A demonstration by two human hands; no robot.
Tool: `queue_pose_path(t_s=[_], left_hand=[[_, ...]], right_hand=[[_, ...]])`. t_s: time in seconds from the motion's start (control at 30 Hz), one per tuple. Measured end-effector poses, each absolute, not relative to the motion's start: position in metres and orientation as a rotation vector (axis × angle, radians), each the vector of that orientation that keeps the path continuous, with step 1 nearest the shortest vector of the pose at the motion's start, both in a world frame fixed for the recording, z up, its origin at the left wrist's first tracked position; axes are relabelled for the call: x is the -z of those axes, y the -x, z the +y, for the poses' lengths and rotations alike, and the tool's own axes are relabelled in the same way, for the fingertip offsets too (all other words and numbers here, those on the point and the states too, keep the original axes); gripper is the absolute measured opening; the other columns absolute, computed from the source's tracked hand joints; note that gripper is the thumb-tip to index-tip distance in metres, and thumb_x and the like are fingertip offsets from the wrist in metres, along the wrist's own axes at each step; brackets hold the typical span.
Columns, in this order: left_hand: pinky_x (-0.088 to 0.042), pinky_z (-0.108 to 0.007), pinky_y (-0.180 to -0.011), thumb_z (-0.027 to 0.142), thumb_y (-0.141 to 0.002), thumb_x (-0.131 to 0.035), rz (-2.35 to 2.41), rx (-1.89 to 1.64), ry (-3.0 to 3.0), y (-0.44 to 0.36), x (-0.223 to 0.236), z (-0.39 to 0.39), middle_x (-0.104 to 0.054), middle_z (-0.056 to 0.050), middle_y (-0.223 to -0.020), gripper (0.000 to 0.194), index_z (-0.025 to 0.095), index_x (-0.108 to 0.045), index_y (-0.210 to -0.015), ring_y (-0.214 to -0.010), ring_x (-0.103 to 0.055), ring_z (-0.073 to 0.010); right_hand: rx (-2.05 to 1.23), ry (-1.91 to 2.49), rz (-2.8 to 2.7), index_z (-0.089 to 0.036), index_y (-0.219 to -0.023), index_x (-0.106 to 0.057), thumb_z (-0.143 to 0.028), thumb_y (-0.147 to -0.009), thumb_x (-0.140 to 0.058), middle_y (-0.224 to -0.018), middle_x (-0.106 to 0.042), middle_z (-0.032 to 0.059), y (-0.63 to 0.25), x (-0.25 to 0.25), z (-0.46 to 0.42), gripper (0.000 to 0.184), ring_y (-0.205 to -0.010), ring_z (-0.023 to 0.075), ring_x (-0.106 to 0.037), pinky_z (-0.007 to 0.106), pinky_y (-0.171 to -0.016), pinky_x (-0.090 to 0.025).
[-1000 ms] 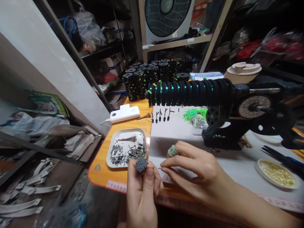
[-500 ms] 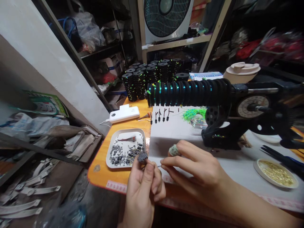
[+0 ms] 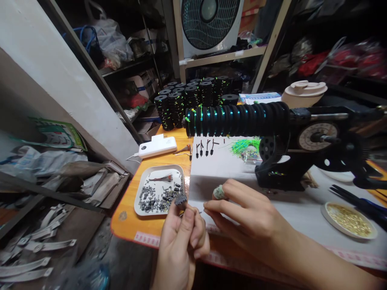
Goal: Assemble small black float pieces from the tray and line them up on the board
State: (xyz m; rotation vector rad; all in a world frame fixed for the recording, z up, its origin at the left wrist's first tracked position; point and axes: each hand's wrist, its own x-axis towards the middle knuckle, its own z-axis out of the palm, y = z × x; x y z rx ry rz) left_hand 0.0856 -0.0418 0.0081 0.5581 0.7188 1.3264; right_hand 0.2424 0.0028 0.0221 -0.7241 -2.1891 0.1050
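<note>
My left hand (image 3: 184, 237) is closed round a bundle of small dark grey pieces (image 3: 181, 200), whose ends show above the thumb. A short thin tip sticks out from this hand toward the right one. Just to the right, my right hand (image 3: 250, 209) has its thumb and forefinger pinched together, a small gap away from the left hand. Whatever they hold, if anything, is too small to make out. Greenish tape (image 3: 219, 192) wraps one of its fingers. Close by the left hand is a white tray (image 3: 138, 207) with many small grey and black parts and a reddish-tipped bundle.
A black winding machine (image 3: 242, 119) with a row of spools stands behind the hands. Further back are stacked black spools (image 3: 190, 96). A power bank (image 3: 157, 146), small black parts (image 3: 207, 151), green strands (image 3: 246, 146) and a dish of gold bits (image 3: 325, 213) lie around.
The view has shifted slightly. My right fingertips have come a little away from the thin tip at my left hand; the left hand keeps its grip on the bundle.
</note>
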Motion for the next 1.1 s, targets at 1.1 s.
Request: queue_pose_path(t_s=[1.1], left_hand=[[-0.034,-0.021,-0.049,0.031,-0.096,-0.059,0.87,-1.94,-0.653,-0.084,-0.01,-0.04,-0.035,0.006,-0.054,0.035,0.019,-0.047,-0.064,-0.049,-0.033,-0.0092]], right_hand=[[-0.034,0.674,-2.206,-0.016,-0.088,-0.057,-0.003,-0.091,-0.05,-0.072,-0.049,0.0017,-0.247,-0.031,0.006,0.016,-0.064,0.0151,-0.044,0.025,-0.058,-0.04]])
